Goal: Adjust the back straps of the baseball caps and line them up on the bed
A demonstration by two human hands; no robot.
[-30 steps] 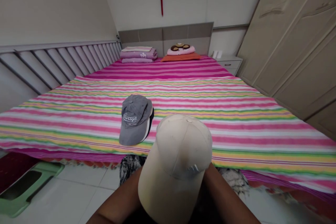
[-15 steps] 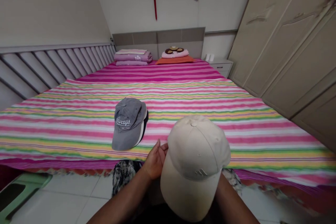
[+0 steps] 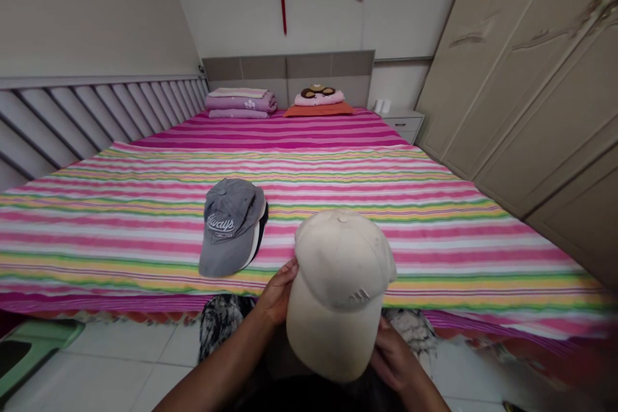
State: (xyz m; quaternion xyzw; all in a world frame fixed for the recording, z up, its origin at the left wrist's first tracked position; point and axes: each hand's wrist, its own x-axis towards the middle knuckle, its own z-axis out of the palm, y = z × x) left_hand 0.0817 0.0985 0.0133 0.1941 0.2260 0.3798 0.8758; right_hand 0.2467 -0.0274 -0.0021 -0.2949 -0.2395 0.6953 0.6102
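I hold a cream baseball cap [image 3: 338, 283] in front of me, above the near edge of the striped bed [image 3: 434, 232], its brim pointing toward me. My left hand [image 3: 279, 293] grips the cap's left side with fingers curled onto the crown. My right hand [image 3: 392, 355] is below the brim on the right, fingers bent around the brim's edge. A grey cap with white lettering [image 3: 229, 224] lies on the bed to the left, stacked on top of at least one other cap whose white and black edges show.
Folded purple bedding [image 3: 240, 103] and a pink and orange pillow stack [image 3: 318, 102] lie at the headboard. A wardrobe [image 3: 531, 77] runs along the right. A white nightstand [image 3: 403, 122] stands in the far corner. A green stool [image 3: 29, 351] stands on the tiled floor at the left.
The cream cap has shifted left and a little closer to me. My right hand has come into view under the brim. My left hand now grips the crown's side.
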